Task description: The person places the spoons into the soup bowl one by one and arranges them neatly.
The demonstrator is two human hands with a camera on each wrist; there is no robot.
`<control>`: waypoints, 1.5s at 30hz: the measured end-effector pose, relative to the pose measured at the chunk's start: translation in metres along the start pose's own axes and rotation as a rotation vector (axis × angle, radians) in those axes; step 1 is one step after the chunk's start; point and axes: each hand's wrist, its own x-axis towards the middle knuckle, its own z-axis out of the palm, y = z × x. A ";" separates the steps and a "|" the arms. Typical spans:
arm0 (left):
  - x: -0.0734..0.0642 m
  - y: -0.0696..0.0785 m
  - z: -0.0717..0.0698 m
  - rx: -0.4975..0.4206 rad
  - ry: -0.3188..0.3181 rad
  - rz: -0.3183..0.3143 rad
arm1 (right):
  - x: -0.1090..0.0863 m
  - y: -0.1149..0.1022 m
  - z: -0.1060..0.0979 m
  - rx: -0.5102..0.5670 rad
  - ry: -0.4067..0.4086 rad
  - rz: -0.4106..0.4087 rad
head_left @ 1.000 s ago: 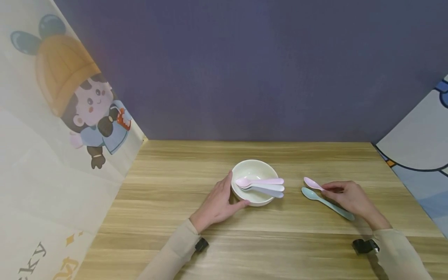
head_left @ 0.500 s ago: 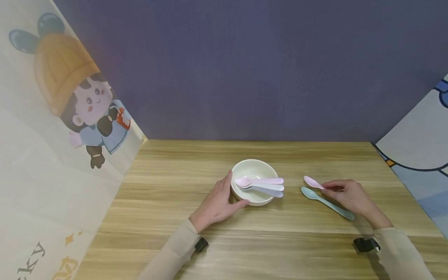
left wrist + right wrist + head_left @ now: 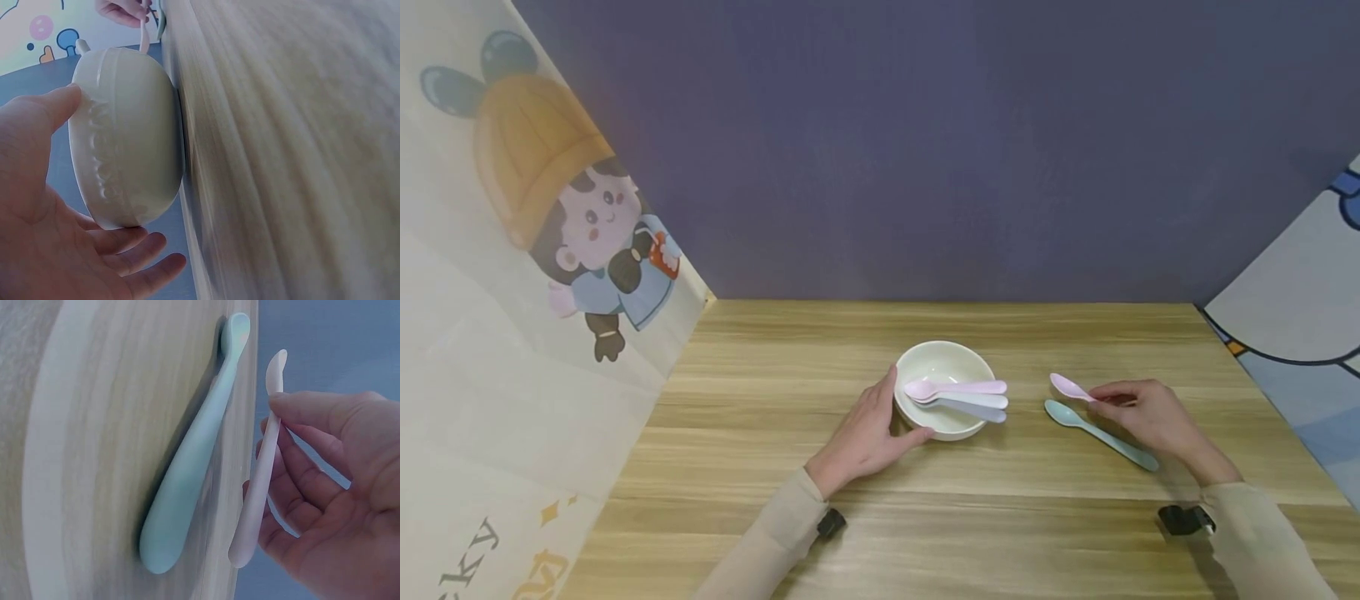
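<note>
My left hand (image 3: 867, 432) holds a cream bowl (image 3: 953, 365) at its left side, thumb on the near rim, one finger against the wall in the left wrist view. Inside lean a pink spoon (image 3: 955, 388), a white spoon (image 3: 977, 401) and a grey-lavender spoon (image 3: 981, 412), handles over the right rim. To the right, my right hand (image 3: 1157, 423) pinches another pink spoon (image 3: 255, 494) near its bowl end, raised off the table. Beside it a mint-green spoon (image 3: 187, 469) lies on the table. In the head view, the fingers hide most of the held spoon's handle.
Everything rests on a wood-grain table (image 3: 820, 358). A dark blue-purple panel (image 3: 925, 150) stands along its back edge. Side walls with cartoon prints flank it, one on the left (image 3: 572, 208) and one on the right (image 3: 1292, 292). Each wrist carries a small black device.
My right hand, with the pink spoon, has risen slightly, away from the mint-green one. The left hand and bowl stay practically in place.
</note>
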 end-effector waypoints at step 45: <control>-0.001 0.001 0.000 -0.001 0.007 -0.001 | -0.001 -0.022 -0.004 0.013 0.007 -0.068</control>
